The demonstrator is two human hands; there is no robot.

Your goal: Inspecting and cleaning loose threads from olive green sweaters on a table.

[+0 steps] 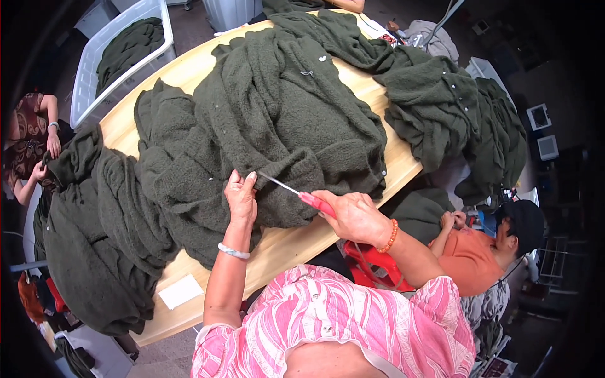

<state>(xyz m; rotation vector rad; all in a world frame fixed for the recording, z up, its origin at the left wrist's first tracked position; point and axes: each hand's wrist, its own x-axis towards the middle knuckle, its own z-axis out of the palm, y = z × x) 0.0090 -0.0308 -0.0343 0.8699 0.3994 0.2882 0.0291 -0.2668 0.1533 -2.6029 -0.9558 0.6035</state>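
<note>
Dark green knitted garments [302, 113] lie in a large heap in front of me. At the near edge of the heap, my left hand [241, 200] pinches a fold of the cloth between thumb and fingers. My right hand [354, 215] is closed around a tool with a pinkish-red handle [316, 203] and a slim metal blade [280, 183]. The blade points left toward my left fingertips, its tip close to the pinched cloth. My right fingers hide part of the handle, so I cannot tell its exact kind.
A pale wooden table [283, 247] carries the heap, with a white paper [180, 291] on its near left part. A white bin [80, 101] holds more green cloth at the far left. One person handles cloth at left; another in orange [467, 258] sits at right, beside a red stool [372, 264].
</note>
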